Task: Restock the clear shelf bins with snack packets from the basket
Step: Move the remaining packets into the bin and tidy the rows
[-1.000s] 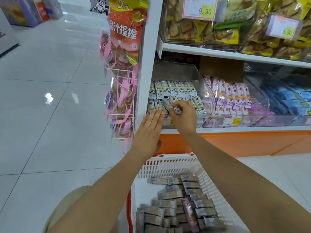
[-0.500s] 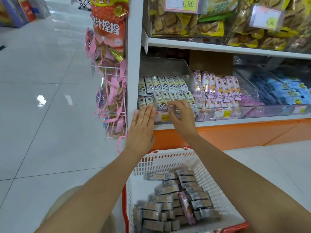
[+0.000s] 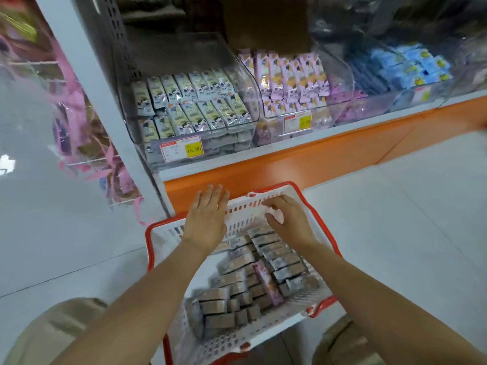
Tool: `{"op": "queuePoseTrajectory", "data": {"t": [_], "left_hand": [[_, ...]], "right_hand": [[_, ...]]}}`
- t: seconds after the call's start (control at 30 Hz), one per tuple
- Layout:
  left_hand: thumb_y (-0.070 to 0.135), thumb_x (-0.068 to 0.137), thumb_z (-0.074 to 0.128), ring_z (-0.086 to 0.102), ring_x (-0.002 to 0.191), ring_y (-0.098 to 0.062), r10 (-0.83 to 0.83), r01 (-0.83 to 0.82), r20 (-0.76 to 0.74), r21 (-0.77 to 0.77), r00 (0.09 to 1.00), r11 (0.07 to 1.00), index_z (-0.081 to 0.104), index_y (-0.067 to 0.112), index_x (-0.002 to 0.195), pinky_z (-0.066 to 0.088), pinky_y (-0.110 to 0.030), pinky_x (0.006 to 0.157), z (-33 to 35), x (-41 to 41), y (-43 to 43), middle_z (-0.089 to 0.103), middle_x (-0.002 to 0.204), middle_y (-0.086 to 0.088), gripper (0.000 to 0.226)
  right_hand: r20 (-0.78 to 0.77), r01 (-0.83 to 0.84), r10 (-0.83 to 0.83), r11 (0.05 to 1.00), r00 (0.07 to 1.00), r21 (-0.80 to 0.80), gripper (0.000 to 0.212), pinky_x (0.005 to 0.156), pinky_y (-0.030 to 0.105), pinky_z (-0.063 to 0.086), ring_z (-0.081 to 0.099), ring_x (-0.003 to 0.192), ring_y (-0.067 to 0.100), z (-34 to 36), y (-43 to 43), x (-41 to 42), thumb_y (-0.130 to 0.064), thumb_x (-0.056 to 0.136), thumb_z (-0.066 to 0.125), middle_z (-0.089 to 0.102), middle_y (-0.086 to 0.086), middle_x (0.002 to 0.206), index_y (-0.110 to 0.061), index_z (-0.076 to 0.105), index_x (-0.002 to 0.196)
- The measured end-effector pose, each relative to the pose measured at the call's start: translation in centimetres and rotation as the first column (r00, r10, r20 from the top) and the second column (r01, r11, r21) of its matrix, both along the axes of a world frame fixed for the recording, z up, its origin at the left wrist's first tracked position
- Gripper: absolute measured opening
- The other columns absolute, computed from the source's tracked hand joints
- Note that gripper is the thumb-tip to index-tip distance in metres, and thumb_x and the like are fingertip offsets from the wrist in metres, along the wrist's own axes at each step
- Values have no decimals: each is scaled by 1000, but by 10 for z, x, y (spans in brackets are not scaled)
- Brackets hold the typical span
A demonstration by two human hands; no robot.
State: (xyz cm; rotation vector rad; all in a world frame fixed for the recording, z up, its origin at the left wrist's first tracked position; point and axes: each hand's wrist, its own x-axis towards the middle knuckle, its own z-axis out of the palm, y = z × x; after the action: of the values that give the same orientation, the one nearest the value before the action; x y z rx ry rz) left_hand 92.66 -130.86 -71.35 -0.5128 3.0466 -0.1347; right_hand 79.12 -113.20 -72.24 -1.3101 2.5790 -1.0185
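Over the far end of the basket (image 3: pixel 245 206), left hand (image 3: pixel 207 219) is flat with straight fingers (image 3: pixel 213 196), right hand (image 3: pixel 290 219) loosely curled, both empty, snack packets (image 3: pixel 237 285) lying just below, nearer the wrists.

Your arms are bare down to the left hand (image 3: pixel 207 219) and right hand (image 3: pixel 291 219); you wear khaki trousers (image 3: pixel 52 335) (knees only visible).

basket (image 3: pixel 238 216): white slotted walls, red rim. basket packets (image 3: pixel 224 296): grey-brown; odd packet (image 3: pixel 266 281) pink-lilac. left-bin packets (image 3: pixel 195 101): pale green-white, dark print. middle-bin packets (image 3: pixel 290 77): lilac with orange. right-bin packets (image 3: pixel 411 64): blue, yellow marks. shelf base (image 3: pixel 290 162) orange. price tag (image 3: pixel 181 151): white, yellow block.
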Motion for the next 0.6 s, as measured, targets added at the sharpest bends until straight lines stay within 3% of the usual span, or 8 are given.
{"op": "queuePoseTrajectory", "data": {"t": [0.1,0.27,0.43,0.6], "left_hand": [[41,98,45,-5,151,-29,49,-54,163,23,985,998,-4,11,156,-1,-48,122,-18,-6,4,-5,164,-10,82],[45,98,45,-6,151,-28,73,-83,252,32,965,996,-9,9,155,-4,-49,122,-48,-4,1,-7,164,-10,87],[43,97,45,-10,151,-28,54,-51,235,-16,971,999,-13,6,153,-3,-49,122,-65,5,-2,-10,164,-11,89],[40,98,45,-11,150,-28,83,-91,217,26,973,996,-14,7,153,-3,-48,122,-68,2,1,-11,164,-11,88]], "right_hand": [[85,22,-36,988,996,156,28,81,36,53,62,97,26,-37,27,5,-9,86,67,65,8,108,-10,67,114],[163,45,-125,904,979,425,33,90,34,46,57,108,28,-85,53,15,-21,90,65,61,9,119,-12,63,121],[154,27,-145,808,977,589,43,94,35,43,51,117,29,-116,64,18,-29,88,63,57,7,129,-19,57,130],[137,-11,-144,649,980,761,57,102,38,40,41,127,30,-133,62,18,-27,87,63,44,5,142,-26,45,142]]}}
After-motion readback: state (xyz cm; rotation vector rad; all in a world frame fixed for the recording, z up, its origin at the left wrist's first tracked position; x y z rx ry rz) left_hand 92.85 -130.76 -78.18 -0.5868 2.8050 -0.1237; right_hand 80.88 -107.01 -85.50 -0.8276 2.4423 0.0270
